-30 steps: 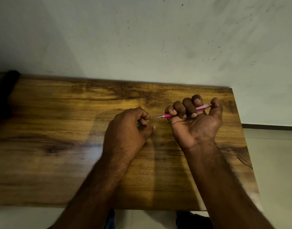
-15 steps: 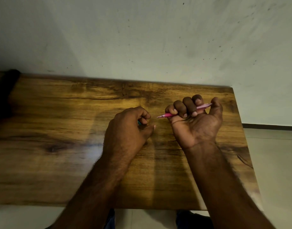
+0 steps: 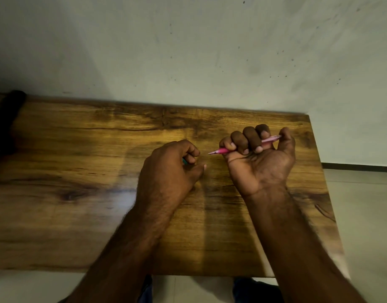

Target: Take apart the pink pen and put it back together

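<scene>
The pink pen (image 3: 221, 151) lies across my right hand (image 3: 260, 162), which is turned palm up with the fingers curled over the barrel and the thumb at its back end. The pen's tip points left, toward my left hand (image 3: 168, 167). My left hand rests knuckles up on the wooden table (image 3: 78, 171), fingers closed around a small teal piece (image 3: 184, 161), of which only a sliver shows. A short gap separates the pen tip from the left fingers.
The table's far edge meets a pale wall (image 3: 188, 51). A dark object (image 3: 4, 121) lies at the table's far left. The table's right edge (image 3: 323, 184) is close to my right wrist, with tiled floor beyond.
</scene>
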Demonstrator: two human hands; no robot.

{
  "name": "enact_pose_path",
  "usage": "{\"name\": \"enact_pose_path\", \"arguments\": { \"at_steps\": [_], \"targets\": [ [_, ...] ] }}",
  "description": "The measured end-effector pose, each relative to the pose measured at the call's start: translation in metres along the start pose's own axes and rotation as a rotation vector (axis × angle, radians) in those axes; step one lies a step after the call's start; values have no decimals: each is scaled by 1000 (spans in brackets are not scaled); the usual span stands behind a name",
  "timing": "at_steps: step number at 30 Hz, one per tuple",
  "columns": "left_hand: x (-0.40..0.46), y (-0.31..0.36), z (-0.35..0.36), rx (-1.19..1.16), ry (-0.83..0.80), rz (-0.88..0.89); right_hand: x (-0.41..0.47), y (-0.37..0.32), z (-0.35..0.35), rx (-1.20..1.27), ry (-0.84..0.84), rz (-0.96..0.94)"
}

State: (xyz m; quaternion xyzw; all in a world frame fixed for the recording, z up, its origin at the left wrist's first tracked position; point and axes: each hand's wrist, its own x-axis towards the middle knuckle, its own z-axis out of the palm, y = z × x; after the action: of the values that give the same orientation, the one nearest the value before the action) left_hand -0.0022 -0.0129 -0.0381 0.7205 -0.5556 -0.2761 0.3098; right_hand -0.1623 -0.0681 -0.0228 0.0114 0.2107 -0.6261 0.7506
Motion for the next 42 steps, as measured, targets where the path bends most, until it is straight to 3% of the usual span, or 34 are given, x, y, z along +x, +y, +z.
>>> {"name": "enact_pose_path", "arguments": {
  "at_steps": [14,29,42],
  "targets": [
    [-1,5,-3,39,-4,10,-3,1,3,-93,-56,25],
    [-2,7,-4,26,-16,16,-8,4,18,-677,-294,-91],
    [-2,7,-4,48,-9,33,-8,5,18,-590,-262,-38]
  ]
}}
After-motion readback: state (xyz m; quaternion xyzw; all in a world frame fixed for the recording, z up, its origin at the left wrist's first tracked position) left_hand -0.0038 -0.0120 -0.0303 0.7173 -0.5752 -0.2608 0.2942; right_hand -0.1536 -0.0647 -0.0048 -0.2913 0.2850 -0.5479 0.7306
